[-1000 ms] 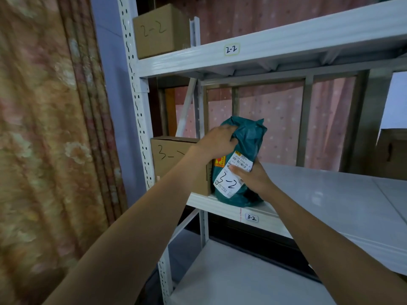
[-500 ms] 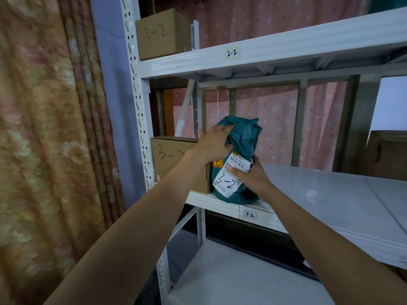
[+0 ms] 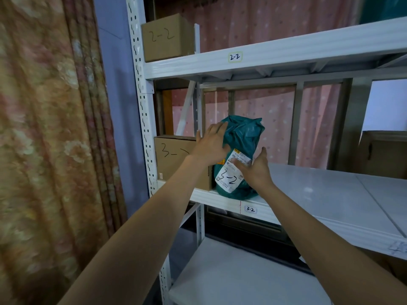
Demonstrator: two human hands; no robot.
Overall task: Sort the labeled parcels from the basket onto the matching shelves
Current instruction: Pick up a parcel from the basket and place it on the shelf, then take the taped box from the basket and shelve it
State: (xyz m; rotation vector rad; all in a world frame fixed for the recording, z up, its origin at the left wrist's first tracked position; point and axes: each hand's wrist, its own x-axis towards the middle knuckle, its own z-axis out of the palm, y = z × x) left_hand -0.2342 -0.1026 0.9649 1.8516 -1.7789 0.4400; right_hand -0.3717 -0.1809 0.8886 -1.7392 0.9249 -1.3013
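- On the shelf (image 3: 220,198) tagged "3-2" (image 3: 250,209), a green parcel (image 3: 241,155) labelled "3-2" stood upright beside a box (image 3: 176,160).
- Left hand (image 3: 211,145) and right hand (image 3: 255,169) were spread wide, gripping nothing.

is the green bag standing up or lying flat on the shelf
Standing up. The green bag rests on its bottom end on the 3-2 shelf beside a box, its crumpled top pointing upward.

Second digit on the 3-marked cardboard box (image 3: 176,160) hidden behind the left hand (image 3: 211,145). Fine print on the green parcel's label (image 3: 229,178) too small to read, upper corner covered by the right hand (image 3: 256,167). Brown box (image 3: 384,154) at far right cut off by the edge, possibly unmarked.
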